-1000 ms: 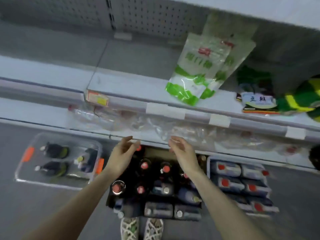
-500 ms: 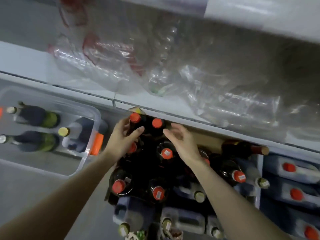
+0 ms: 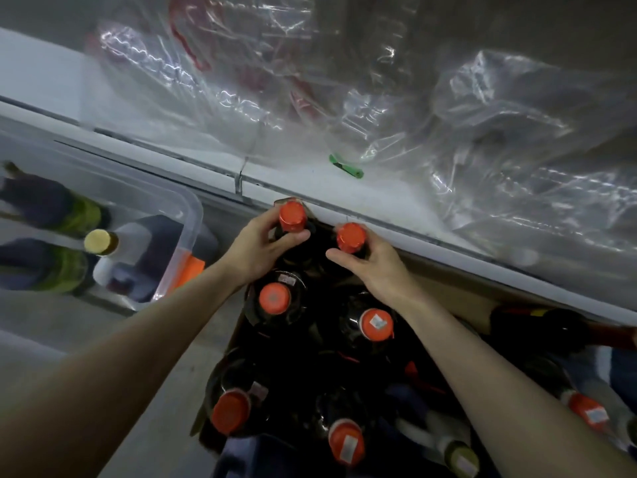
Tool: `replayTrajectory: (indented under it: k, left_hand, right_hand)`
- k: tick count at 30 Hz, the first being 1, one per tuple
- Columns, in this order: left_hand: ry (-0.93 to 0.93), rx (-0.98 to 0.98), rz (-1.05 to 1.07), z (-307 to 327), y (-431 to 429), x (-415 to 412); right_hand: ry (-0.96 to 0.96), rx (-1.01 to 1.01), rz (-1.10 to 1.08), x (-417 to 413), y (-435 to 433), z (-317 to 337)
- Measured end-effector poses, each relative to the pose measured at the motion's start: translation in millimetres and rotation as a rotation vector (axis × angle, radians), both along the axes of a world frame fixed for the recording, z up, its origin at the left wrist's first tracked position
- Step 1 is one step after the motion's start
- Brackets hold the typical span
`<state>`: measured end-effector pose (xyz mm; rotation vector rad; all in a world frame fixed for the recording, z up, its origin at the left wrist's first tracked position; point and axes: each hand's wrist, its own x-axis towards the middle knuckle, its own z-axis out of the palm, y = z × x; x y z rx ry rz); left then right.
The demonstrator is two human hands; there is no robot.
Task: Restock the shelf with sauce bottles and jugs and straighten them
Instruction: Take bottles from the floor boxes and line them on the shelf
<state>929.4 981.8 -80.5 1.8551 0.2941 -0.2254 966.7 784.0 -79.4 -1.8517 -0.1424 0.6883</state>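
A cardboard box point(image 3: 444, 288) on the floor below the shelf holds several dark sauce bottles with orange-red caps. My left hand point(image 3: 256, 250) grips the neck of the far left bottle point(image 3: 293, 217) just under its cap. My right hand point(image 3: 375, 267) curls round the neck of the bottle beside it point(image 3: 350, 237). Both bottles stand upright in the box. Nearer me stand more capped bottles point(image 3: 274, 298), point(image 3: 375, 324).
The bottom shelf point(image 3: 310, 188) above the box carries crumpled clear plastic wrap point(image 3: 482, 139) and a small green clip point(image 3: 346, 166). A clear plastic bin point(image 3: 186, 215) on the left floor holds green-labelled bottles. At the right lie a bottle on its side point(image 3: 558, 331) and jugs.
The view dropped from the upper shelves to the box. Both hands came down from shelf height and closed round the necks of the two far bottles.
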Motion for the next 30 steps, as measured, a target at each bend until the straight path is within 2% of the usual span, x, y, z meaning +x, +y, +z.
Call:
replayTrajectory:
  k: [4,8,12,17,21,30]
  left_hand:
    - [-0.033,0.054,-0.013,2.6,6.7,0.2]
    - [-0.055,0.047,-0.016,32.4,8.2,-1.5]
    - [-0.09,-0.008,0.021,95.1,8.5,-3.8]
    - [-0.161,-0.022,0.044,209.6,3.4,-5.5]
    - [-0.253,0.013,0.025,344.8,1.6,-10.6]
    - [-0.615,0.062,-0.006,706.3,-20.2,-12.4]
  right_hand:
    - [-0.033,-0.035,0.004,5.9,-2.6,6.3]
    - [-0.039,-0.019,0.028,7.8,-0.1,43.0]
    - [-0.066,-0.005,-0.016,3.3,-1.0,102.5]
    - [-0.11,0.002,-0.053,-0.3,-0.5,213.6]
    - [-0.183,0.013,-0.051,0.2,-0.5,351.1]
    - [-0.526,0.036,-0.055,-11.5,-11.1,707.1]
